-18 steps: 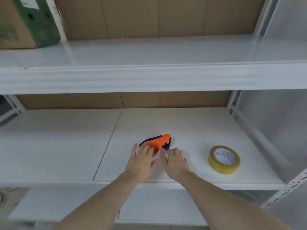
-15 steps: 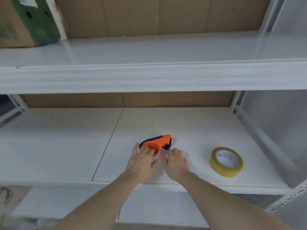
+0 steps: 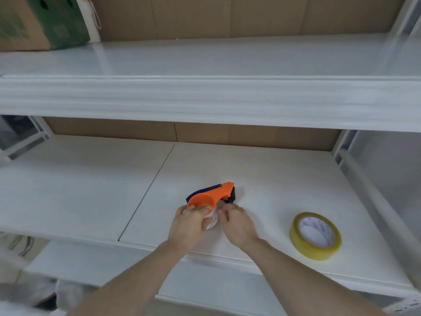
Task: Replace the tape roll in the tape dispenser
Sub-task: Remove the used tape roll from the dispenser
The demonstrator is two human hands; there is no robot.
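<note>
An orange and dark blue tape dispenser (image 3: 210, 195) lies on the white middle shelf (image 3: 262, 179). A white, nearly used-up roll core (image 3: 211, 221) sits in its near end. My left hand (image 3: 188, 225) is curled around that near end and the core. My right hand (image 3: 237, 222) pinches the core's right side with fingertips. A full roll of yellowish clear tape (image 3: 315, 236) lies flat on the shelf to the right of my hands, untouched.
An upper white shelf (image 3: 205, 99) overhangs the work area. A green and brown cardboard box (image 3: 38, 21) stands on it at the far left. The shelf frame's right upright (image 3: 341, 151) borders the shelf. A lower shelf (image 3: 114, 265) shows beneath my arms.
Both hands went from lying flat and open by the dispenser to curled around its near end and the white core. The camera has moved closer and tilted.
</note>
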